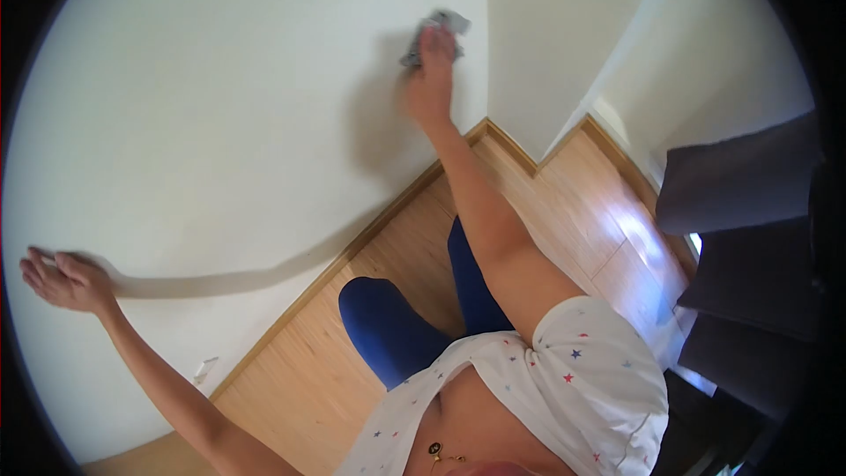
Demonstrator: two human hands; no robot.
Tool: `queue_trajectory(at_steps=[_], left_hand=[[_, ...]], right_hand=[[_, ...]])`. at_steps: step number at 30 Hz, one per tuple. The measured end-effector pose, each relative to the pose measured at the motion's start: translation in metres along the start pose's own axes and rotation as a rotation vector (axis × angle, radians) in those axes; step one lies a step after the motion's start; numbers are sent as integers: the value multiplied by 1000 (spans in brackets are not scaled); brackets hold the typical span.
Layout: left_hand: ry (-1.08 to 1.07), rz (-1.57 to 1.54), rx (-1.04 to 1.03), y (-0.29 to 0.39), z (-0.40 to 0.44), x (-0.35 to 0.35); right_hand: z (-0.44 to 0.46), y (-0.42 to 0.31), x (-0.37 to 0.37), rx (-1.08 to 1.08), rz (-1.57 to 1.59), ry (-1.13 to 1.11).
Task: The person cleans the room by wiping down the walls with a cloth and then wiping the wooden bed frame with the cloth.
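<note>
My right hand (431, 88) is closed on a crumpled grey cloth (454, 21), which it presses against the white wall (238, 115) close to the inner corner. Blur softens the fingers and the cloth a little. Far to the left, my left hand (69, 282) rests on the same wall with its fingers stretched out and holds nothing. Both arms are reaching forward, and each casts a shadow on the wall.
A wooden baseboard (352, 249) runs along the wall's foot and turns at the corner. Light wood flooring (295, 353) lies below. Dark hanging fabric panels (749, 278) stand at the right. A small white wall fitting (205, 370) sits low, near my left forearm.
</note>
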State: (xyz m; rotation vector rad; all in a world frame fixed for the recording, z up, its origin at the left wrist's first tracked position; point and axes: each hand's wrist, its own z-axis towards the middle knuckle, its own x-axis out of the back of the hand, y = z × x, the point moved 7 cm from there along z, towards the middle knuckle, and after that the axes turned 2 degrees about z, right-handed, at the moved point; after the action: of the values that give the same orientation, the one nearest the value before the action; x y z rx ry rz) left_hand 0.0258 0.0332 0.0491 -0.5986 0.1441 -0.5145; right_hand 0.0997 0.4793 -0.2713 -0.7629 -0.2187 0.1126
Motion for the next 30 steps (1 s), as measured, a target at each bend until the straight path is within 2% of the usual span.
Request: queue_trajectory(at_steps=[2,3,4,5,6,7,9,10,11,12,13,15,16,17,19,21,22,23,25,26,28,29,30], left_hand=[[17,-7,-19,-6,-6,-1],[45,-86,9,-8,-10,-2],[51,-97,88,-7,-15,-3],[7,12,99,-10,-18,-5],[42,24,118,-8,-18,-4],[-9,37,137,-6,-12,-2],[-36,30,166,-14,-10,-2],[-40,29,205,-16,-14,-5],[-73,78,319,-13,-24,-14],[-101,-17,403,7,-28,-13],[-196,-154,405,29,-40,-12],[-271,-729,554,98,-55,0],[-296,-973,647,131,-61,7],[-385,-1058,758,160,-60,22],[-237,-1345,1080,186,-80,30],[-207,-1507,1376,185,-85,40],[-185,-1580,1527,181,-91,41],[-165,-1460,1550,168,-99,40],[-43,-1201,1578,127,-112,50],[8,-1074,1583,102,-120,54],[214,-609,1438,43,-129,79],[194,-254,1247,13,-140,91],[225,32,1151,-11,-152,101]], right_hand=[[-10,39,-9,-199,128,-78],[-15,57,-12,-191,131,-87],[-25,76,-18,-40,-7,-63],[-31,96,-19,-229,95,-106],[-42,123,-23,-318,262,-31],[-50,167,-37,-794,423,-421],[-63,112,-27,-869,707,-306],[-40,40,6,-308,301,-136],[-34,-21,19,-369,465,-110],[-31,-76,29,-442,619,-84],[-32,-118,23,-420,662,-194],[-35,-178,21,-393,732,-387],[-41,-211,15,-323,747,-547],[-49,-239,14,-251,754,-698],[-59,-280,4,-44,780,-986],[-67,-308,-6,232,835,-1264],[-50,-321,-3,581,634,-1073],[-31,-333,0,908,427,-851],[30,-332,-4,970,480,-460],[59,-333,-8,1010,310,-204],[99,-348,-9,912,160,31],[100,-354,-12,948,158,83],[99,-359,-15,982,153,135]])
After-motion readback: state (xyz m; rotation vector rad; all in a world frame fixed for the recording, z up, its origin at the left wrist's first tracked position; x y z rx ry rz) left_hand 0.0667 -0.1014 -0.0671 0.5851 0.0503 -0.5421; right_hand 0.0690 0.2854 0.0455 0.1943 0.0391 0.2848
